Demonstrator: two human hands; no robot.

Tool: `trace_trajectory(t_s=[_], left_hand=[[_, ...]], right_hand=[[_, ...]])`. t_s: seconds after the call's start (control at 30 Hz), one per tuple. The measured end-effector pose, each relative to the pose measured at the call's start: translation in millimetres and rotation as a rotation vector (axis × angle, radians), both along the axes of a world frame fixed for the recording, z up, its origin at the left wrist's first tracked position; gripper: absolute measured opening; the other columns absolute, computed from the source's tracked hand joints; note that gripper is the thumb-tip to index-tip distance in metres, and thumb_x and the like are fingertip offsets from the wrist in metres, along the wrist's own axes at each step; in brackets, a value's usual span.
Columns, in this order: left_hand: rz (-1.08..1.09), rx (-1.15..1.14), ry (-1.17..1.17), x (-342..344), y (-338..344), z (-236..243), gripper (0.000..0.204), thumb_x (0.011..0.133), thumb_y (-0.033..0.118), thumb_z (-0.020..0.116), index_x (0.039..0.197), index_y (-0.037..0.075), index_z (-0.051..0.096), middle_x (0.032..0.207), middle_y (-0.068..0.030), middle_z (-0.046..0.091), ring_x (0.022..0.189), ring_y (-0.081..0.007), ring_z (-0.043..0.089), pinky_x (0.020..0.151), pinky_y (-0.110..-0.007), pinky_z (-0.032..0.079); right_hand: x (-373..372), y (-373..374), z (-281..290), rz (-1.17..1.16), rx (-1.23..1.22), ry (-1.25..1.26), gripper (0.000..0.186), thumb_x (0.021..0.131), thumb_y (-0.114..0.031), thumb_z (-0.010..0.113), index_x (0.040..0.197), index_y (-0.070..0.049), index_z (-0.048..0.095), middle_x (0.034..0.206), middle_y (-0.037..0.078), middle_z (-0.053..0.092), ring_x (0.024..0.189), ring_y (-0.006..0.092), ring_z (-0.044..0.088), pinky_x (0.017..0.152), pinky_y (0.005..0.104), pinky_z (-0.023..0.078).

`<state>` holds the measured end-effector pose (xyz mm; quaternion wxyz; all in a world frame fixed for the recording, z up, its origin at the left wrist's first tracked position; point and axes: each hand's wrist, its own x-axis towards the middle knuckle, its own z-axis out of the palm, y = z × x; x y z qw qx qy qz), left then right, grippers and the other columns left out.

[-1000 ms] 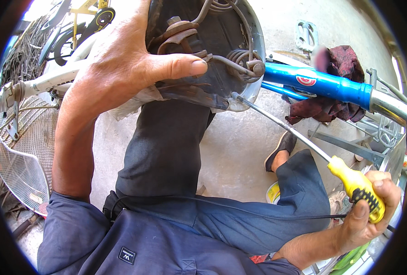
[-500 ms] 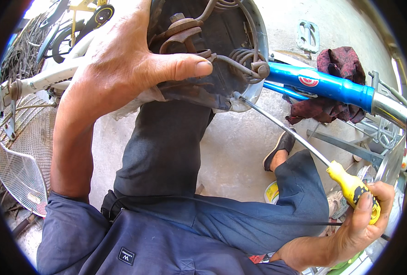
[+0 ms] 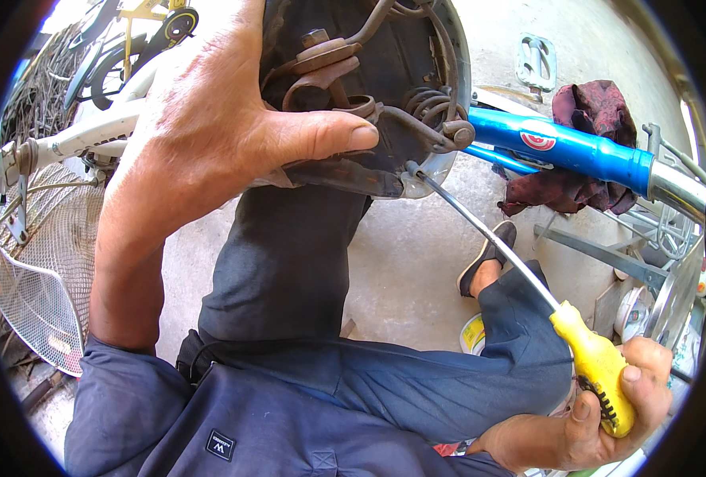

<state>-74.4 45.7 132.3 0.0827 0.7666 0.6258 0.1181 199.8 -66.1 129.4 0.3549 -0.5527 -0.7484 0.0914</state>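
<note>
A bicycle saddle (image 3: 385,75) is turned with its dark underside toward me, showing rusty coil springs (image 3: 426,105) and a clamp with a bolt (image 3: 321,56). My left hand (image 3: 210,119) grips its left side, thumb lying across the underside; the other fingers are hidden. In my right hand (image 3: 607,413) is a screwdriver (image 3: 595,358) with a yellow and black handle, held between thumb and fingers. Its long metal shaft slants up left, and the tip meets the saddle's lower right rim near a pale spot.
Right of the saddle lies a blue bicycle frame tube (image 3: 575,147) with a dark red cloth (image 3: 595,119) beside it. A pedal (image 3: 536,62) rests on the concrete floor (image 3: 408,262). At left are a white wire basket (image 3: 42,302) and a pale bike frame (image 3: 66,143).
The screwdriver's handle has swung down and slightly left and rolled in my right hand, its tip staying at the rim. The saddle and my left hand have shifted slightly right.
</note>
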Motion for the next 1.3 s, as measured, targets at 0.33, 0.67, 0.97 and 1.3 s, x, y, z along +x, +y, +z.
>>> trace_trajectory(t_s=[0.33, 0.67, 0.97, 1.3], left_hand=[[0.073, -0.089, -0.031, 13.0, 3.6, 5.5, 0.104, 0.059, 0.053, 0.083, 0.122, -0.013, 0.034, 0.107, -0.0233, 0.05, 0.106, -0.0328, 0.052, 0.092, -0.04, 0.043], [0.035, 0.024, -0.031, 2.0, -4.0, -2.6, 0.106, 0.058, 0.054, 0.083, 0.123, -0.013, 0.032, 0.106, -0.0237, 0.05, 0.105, -0.0334, 0.053, 0.091, -0.04, 0.044], [0.13, -0.064, 0.041, 5.8, 4.6, 3.8, 0.104, 0.058, 0.05, 0.085, 0.121, -0.014, 0.032, 0.106, -0.025, 0.051, 0.102, -0.0328, 0.055, 0.089, -0.038, 0.046], [0.006, -0.014, -0.029, -6.5, 1.0, -1.3, 0.104, 0.059, 0.049, 0.084, 0.122, -0.013, 0.031, 0.105, -0.0243, 0.053, 0.099, -0.0328, 0.058, 0.086, -0.037, 0.049]], right_hand=[[6.3, -25.0, -22.7, -0.339, -0.418, 0.404, 0.063, 0.081, -0.05, 0.066, 0.11, 0.005, 0.055, 0.093, 0.017, 0.059, 0.049, 0.0119, 0.058, 0.038, 0.0143, 0.039], [-3.6, -50.3, -31.1, -0.378, -0.709, 0.725, 0.064, 0.084, -0.044, 0.065, 0.116, 0.009, 0.052, 0.062, 0.019, 0.059, 0.036, 0.0112, 0.05, 0.031, 0.0158, 0.035], [-15.4, -33.5, 2.1, -0.196, -0.561, 0.122, 0.04, 0.078, -0.009, 0.068, 0.114, 0.007, 0.059, 0.101, 0.016, 0.067, 0.092, 0.0249, 0.064, 0.083, 0.0302, 0.049], [-12.5, -24.4, 2.9, 0.044, -0.201, -0.355, 0.041, 0.07, -0.01, 0.079, 0.105, 0.002, 0.063, 0.09, 0.016, 0.067, 0.071, 0.0304, 0.062, 0.064, 0.0358, 0.05]])
